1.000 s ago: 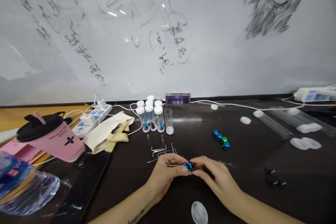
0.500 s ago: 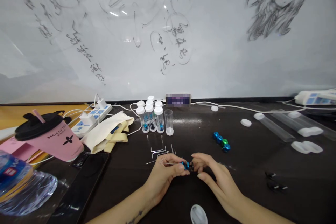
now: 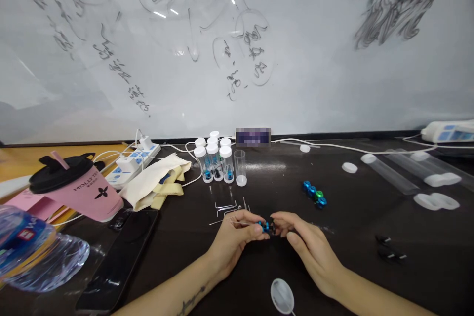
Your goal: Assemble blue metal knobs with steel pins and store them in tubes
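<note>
My left hand [image 3: 237, 237] pinches a small blue metal part [image 3: 264, 227] between thumb and fingertips, and a thin metal key sticks out from its fingers to the left. My right hand [image 3: 303, 244] meets it from the right, fingertips pinched on the dark end of the same part. Both hands hover just above the dark table [image 3: 351, 217]. Several thin L-shaped metal keys [image 3: 226, 207] lie just beyond my left hand. A short row of blue and green parts [image 3: 314, 195] lies beyond my right hand.
Capped clear vials [image 3: 215, 160] and one open vial [image 3: 240, 168] stand behind the keys. At left are a pink cup [image 3: 83, 192], a cloth bag [image 3: 157, 180], a power strip [image 3: 135, 160], a water bottle [image 3: 33, 252] and a phone [image 3: 118, 256]. Clear tubes [image 3: 392, 175] and white caps [image 3: 437, 201] lie right; a round lid [image 3: 282, 296] lies near me.
My right hand's fingers have loosened and shifted along the blue part, and both hands sit slightly farther from me. The view has tipped a little.
</note>
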A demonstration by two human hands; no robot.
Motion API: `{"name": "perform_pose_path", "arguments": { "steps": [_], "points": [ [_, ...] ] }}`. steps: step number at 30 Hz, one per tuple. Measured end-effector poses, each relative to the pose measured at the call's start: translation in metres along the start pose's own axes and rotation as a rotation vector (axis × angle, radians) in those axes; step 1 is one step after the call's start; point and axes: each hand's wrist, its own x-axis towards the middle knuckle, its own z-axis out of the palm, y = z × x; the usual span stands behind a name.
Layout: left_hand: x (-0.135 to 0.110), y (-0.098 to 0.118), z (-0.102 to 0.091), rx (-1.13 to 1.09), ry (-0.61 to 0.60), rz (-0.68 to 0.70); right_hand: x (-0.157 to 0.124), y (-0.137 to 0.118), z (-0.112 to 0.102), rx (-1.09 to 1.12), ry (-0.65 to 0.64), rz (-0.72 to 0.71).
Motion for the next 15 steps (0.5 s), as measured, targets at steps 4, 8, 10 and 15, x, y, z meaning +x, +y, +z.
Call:
{"name": "perform_pose_path", "arguments": {
  "steps": [4, 8, 10, 15],
  "points": [
    [0.0, -0.0002, -0.0001, 0.0, 0.003, 0.01, 0.0007, -0.0017, -0.0001, 0.015, -0.019, -0.026],
    [0.0004, -0.0008, -0.0002, 0.003, 0.001, 0.008, 0.0018, -0.0029, -0.0003, 0.034, -0.034, -0.018],
    [0.0006, -0.0012, -0.0001, -0.001, 0.007, 0.006, 0.0019, -0.0028, -0.0003, 0.035, -0.041, -0.008],
    [-0.0001, -0.0021, 0.0008, -0.009, 0.008, 0.007, 0.0023, -0.0018, -0.0002, 0.037, -0.06, 0.004]
  ]
}}
